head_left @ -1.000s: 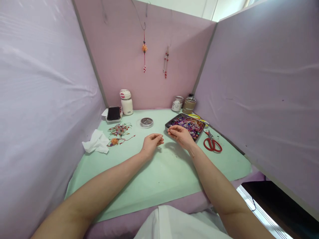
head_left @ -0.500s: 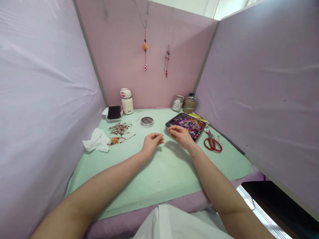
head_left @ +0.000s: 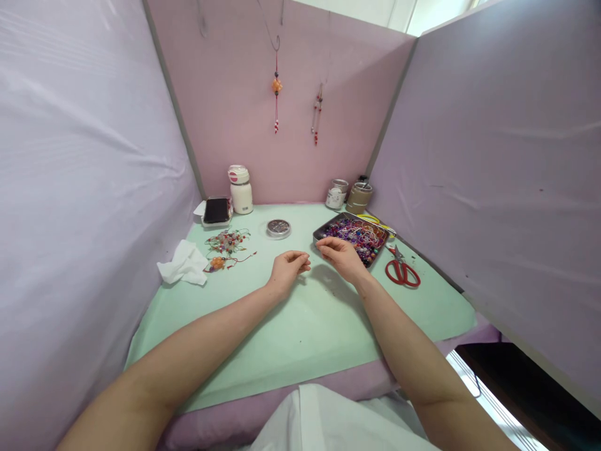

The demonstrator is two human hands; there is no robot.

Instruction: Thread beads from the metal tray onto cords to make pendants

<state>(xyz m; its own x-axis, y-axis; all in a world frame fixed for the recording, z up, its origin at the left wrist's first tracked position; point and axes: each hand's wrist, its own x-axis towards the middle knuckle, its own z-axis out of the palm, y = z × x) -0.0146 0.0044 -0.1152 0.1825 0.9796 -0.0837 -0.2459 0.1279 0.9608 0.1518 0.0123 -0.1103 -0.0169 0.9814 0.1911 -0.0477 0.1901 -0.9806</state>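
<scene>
Over the middle of the green table cover, my left hand [head_left: 287,269] is closed in a pinch, thumb against fingers. Whatever it holds is too small to make out. Facing it, a short gap away, my right hand [head_left: 344,257] is pinched too, at the front left edge of a dark tray [head_left: 320,234]. Any thread or bead between its fingertips cannot be seen. Inside the tray lie many purple and orange beads and tangled strings [head_left: 359,233]. A round clear dish [head_left: 278,228] with a dark centre sits beyond my left hand.
Red-handled scissors [head_left: 402,273] lie right of the tray. Beaded strings [head_left: 228,240], an orange bead ornament [head_left: 217,264] and white tissue [head_left: 184,263] are at left. A white bottle [head_left: 241,193] and two jars [head_left: 336,194] stand at the back. Bead pendants [head_left: 277,85] hang above.
Both hands keep nearly the same pinched pose and place. The whole view has shifted very slightly.
</scene>
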